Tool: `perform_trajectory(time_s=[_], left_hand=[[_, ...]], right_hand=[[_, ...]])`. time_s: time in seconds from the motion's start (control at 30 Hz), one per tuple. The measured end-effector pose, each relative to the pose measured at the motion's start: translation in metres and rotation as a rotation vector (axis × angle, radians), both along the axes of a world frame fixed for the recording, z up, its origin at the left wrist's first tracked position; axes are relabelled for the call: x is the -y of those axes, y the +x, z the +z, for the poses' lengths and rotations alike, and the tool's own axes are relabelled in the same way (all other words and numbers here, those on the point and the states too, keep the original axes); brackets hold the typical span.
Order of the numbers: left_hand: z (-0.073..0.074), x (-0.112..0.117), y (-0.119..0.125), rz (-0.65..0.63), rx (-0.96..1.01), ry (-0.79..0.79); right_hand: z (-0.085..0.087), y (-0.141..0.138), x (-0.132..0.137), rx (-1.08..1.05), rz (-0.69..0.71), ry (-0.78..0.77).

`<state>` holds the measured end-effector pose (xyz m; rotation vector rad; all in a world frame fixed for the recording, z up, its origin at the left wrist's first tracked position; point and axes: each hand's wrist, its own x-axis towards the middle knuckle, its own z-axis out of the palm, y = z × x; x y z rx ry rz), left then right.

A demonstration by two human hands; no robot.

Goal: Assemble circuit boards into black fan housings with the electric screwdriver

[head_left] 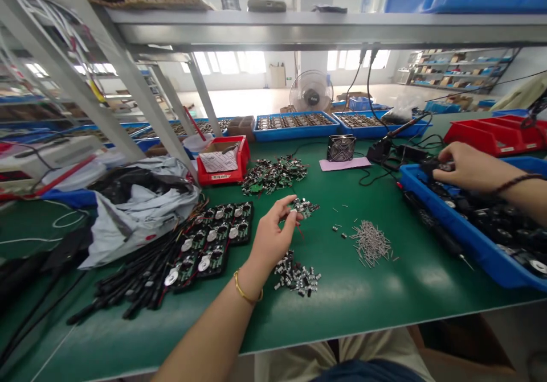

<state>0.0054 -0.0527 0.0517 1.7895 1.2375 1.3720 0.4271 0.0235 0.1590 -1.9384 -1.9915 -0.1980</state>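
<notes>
My left hand point(277, 227) is over the middle of the green table, thumb and fingers closed in a pinch. Something small may be between the fingertips, and a thin red wire shows just below them. Right behind it lies a small heap of metal parts point(306, 206); another heap of small metal and black parts point(299, 276) is nearer the table's front. My right hand point(468, 168) is closed around a black part point(444, 166) over the blue bin point(474, 257), which holds many black parts. A pile of thin metal pins point(371, 243) lies between my hands.
Black housings with circuit boards point(213, 234) and black cables lie on the left beside a grey plastic bag point(141, 217). Circuit boards point(273, 174) are piled behind, near a red bin point(224, 160) and a small fan point(341, 148). An electric screwdriver point(431, 222) lies along the blue bin.
</notes>
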Motion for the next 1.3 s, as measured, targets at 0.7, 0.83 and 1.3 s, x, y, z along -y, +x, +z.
perform_trajectory(time_s=[0.7,0.83,1.3], left_hand=[[-0.013,0.130,0.065,-0.407,0.321,-0.466],[-0.019,0.131,0.068,-0.294,0.082,-0.354],[-0.041,0.119,0.074,-0.080,-0.659,-0.122]], right_hand=[[-0.116,-0.130,0.176,-0.618,0.942,-0.176],[-0.127,-0.119,0.175,-0.642,0.900,-0.126],[-0.152,-0.124,0.135,-0.615,0.927,-0.357]])
